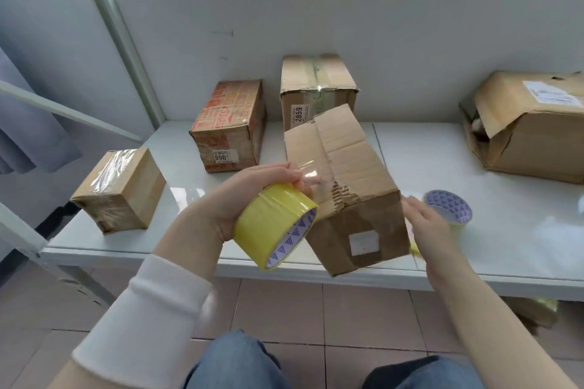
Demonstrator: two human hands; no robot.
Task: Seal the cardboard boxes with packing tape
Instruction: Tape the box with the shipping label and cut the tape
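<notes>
Left grip [252, 194]: you're clasping the roll [271, 223], left of the box [347, 161].
Right grip [433, 230]: hovering spread, just right of it.
Box axis: pointing away.

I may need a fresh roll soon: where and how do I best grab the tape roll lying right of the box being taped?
I'd grip the spare tape roll across its outer rim, coming from above: it lies flat on the table, core hole facing up, so thumb and fingers can span it. The right hand is nearest, just in front.
</notes>
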